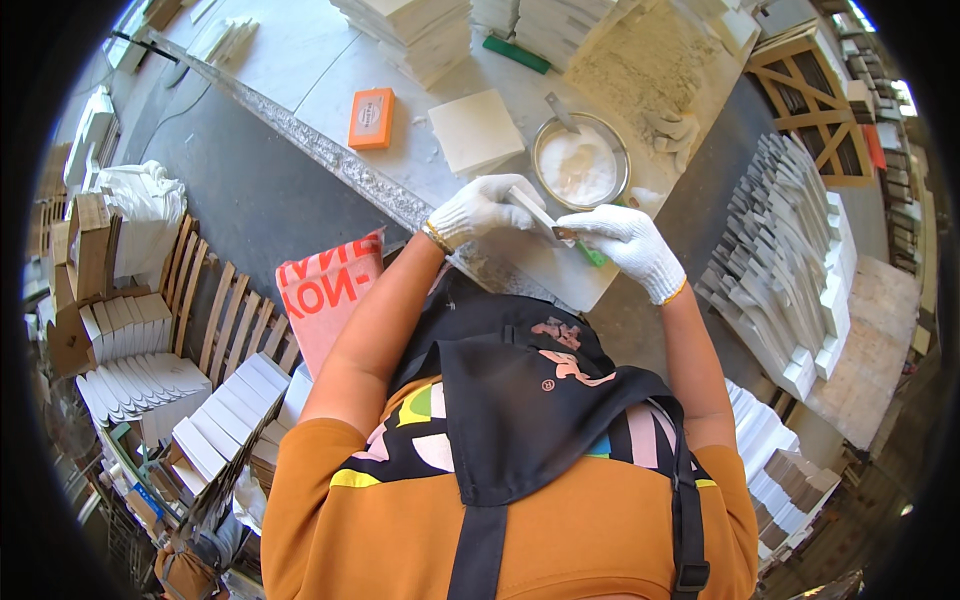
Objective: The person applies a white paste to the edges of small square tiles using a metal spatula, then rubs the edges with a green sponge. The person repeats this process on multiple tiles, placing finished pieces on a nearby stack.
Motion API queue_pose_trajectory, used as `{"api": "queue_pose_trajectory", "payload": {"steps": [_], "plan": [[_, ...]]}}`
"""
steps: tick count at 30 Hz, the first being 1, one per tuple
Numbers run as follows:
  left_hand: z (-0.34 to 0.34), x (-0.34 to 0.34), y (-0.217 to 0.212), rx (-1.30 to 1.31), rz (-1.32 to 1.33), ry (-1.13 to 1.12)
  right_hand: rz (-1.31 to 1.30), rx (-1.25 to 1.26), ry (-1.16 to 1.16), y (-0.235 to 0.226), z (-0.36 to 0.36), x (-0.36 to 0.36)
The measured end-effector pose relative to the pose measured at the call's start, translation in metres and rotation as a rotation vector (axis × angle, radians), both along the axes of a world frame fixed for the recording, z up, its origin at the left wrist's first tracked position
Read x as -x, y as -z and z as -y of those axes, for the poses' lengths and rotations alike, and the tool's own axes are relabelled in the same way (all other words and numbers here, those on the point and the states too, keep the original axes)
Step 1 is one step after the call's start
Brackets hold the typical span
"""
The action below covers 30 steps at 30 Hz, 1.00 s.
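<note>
My left hand [478,210], in a white knit glove, grips a thin white tile [534,207] held tilted on edge over the near corner of the table. In my right hand [628,246], gloved the same way, a small dark-tipped scraper [566,233] is pinched against the tile's near edge. Just beyond my hands stands a round metal bowl [624,172] of white powder or paste [577,165], with a flat metal spatula [561,112] leaning in it. Left of the bowl lies a short stack of square white tiles [476,130].
An orange box [371,118] and a green block [516,54] lie on the table [300,60]. Tall tile stacks [405,35] stand farther back, beside a powder-covered board [640,65]. Rows of tiles [775,250] fill the right side; wooden pallets [225,310] and boxes are at left.
</note>
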<state>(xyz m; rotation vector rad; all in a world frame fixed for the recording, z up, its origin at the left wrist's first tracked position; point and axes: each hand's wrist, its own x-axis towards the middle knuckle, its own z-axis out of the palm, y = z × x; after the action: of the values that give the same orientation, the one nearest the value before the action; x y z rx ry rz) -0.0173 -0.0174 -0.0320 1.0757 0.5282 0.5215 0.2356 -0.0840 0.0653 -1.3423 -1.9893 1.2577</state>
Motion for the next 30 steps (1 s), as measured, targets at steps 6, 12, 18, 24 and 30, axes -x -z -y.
{"api": "queue_pose_trajectory", "payload": {"steps": [6, 12, 18, 24, 30], "plan": [[0.0, -0.001, -0.004, 0.008, 0.009, -0.01, -0.124, 0.038, 0.035, 0.004, -0.009, 0.013], [0.0, 0.0, -0.006, 0.008, -0.011, -0.02, -0.087, 0.064, 0.042, 0.003, 0.004, 0.006], [0.002, 0.0, -0.006, -0.009, -0.017, -0.027, -0.072, 0.038, 0.127, -0.002, 0.017, 0.011], [0.004, 0.0, -0.002, -0.04, -0.025, -0.043, -0.068, 0.033, 0.312, 0.003, 0.035, 0.022], [0.004, 0.0, 0.002, -0.05, -0.025, -0.047, -0.076, 0.108, 0.46, 0.004, 0.044, 0.037]]}}
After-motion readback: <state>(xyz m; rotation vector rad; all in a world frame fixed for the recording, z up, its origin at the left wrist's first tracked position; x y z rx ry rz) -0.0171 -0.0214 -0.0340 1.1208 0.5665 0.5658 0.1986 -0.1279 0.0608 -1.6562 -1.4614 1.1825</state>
